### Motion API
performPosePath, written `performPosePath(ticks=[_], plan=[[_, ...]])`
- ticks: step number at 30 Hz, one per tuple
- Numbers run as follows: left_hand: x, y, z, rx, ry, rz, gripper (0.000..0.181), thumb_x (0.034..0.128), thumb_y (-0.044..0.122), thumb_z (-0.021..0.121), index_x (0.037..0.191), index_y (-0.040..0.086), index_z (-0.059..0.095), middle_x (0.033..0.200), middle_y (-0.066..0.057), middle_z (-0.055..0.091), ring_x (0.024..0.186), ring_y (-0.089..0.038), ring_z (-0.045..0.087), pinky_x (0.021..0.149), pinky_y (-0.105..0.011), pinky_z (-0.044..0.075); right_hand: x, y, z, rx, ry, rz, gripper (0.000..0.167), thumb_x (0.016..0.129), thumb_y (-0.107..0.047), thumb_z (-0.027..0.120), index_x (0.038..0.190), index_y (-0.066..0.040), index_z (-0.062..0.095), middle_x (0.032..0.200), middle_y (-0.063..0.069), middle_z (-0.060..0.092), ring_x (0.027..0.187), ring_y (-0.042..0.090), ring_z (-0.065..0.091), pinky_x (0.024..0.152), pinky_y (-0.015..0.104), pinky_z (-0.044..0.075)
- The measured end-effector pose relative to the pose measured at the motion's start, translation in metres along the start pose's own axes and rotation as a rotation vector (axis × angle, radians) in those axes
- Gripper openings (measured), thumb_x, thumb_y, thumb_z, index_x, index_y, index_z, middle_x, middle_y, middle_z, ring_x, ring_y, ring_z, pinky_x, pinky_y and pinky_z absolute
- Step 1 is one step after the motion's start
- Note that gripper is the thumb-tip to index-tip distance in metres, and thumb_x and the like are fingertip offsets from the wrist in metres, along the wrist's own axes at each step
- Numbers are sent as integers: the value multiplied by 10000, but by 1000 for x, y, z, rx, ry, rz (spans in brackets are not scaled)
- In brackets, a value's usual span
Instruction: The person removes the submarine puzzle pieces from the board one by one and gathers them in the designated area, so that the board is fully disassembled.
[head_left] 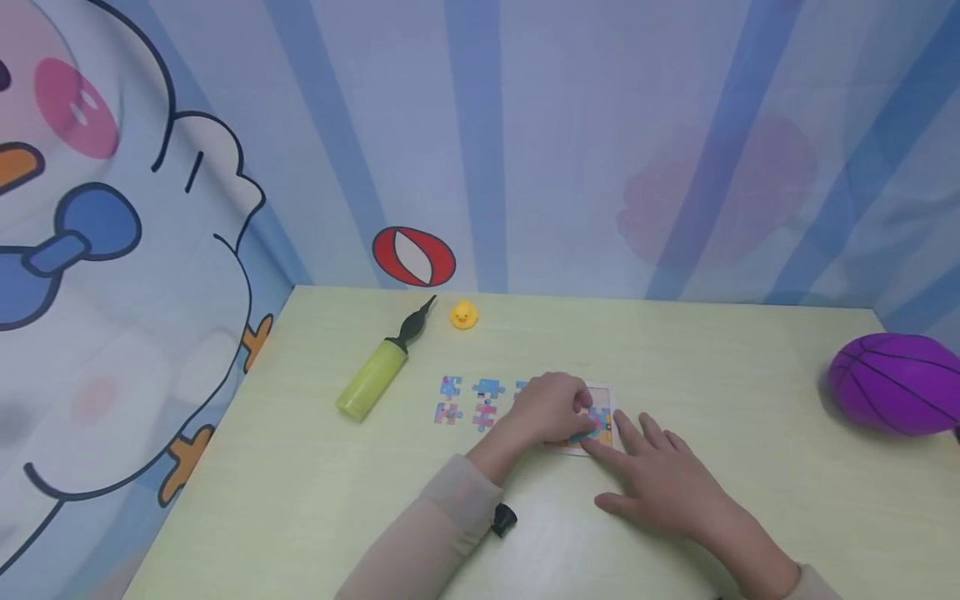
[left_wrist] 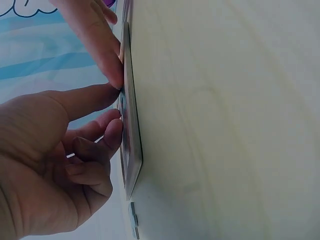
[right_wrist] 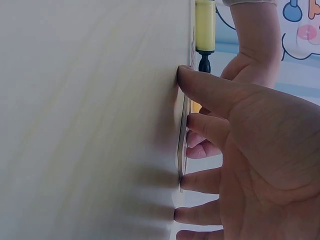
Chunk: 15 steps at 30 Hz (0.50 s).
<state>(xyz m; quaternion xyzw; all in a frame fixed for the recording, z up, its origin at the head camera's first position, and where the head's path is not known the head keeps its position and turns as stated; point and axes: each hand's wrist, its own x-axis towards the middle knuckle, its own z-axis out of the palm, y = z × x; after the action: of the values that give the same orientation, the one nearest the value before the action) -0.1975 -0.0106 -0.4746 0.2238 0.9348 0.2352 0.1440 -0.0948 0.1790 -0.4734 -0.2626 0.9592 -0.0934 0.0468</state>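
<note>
A shallow jigsaw tray (head_left: 601, 397) lies on the table, with colourful joined pieces (head_left: 600, 423) in its lower right. My left hand (head_left: 551, 407) is over the tray's left side and hides much of it. Its thumb and index finger pinch a blue puzzle piece (head_left: 581, 436) low in the tray; the other fingers curl. My right hand (head_left: 667, 483) lies at the tray's lower right corner, fingers spread. Its index fingertip touches the tray by the left thumb, and its thumb rests on the table. In the left wrist view, the tray (left_wrist: 134, 145) appears edge-on.
Loose puzzle pieces (head_left: 489, 388) lie in rows left of the tray, some partly behind the left hand. Farther left is a yellow-green hand pump (head_left: 373, 379), with a yellow rubber duck (head_left: 464, 315) beyond. A purple ball (head_left: 896, 383) sits at the right edge. A small black object (head_left: 504, 520) shows beside the left sleeve.
</note>
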Motion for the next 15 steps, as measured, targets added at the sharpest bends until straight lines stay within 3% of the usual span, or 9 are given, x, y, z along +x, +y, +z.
performPosePath(ticks=[6,15], plan=[[0,2,1,28,1,2,263,897,319,829,1092,163,745,938,82,669,835,-89,599,745,-259,488,0,0,1,4,3,3,682,911,-563,725,1520,-316,545,1576,278,402,1395,591,375,1019,721,379],[-2,2,-1,-4,5,-4,237,899,274,815,1096,181,723,979,106,679,882,-78,619,802,-260,500,0,0,0,-3,7,-2,676,915,-555,724,1519,-308,546,1575,277,404,1394,592,376,1011,722,386]])
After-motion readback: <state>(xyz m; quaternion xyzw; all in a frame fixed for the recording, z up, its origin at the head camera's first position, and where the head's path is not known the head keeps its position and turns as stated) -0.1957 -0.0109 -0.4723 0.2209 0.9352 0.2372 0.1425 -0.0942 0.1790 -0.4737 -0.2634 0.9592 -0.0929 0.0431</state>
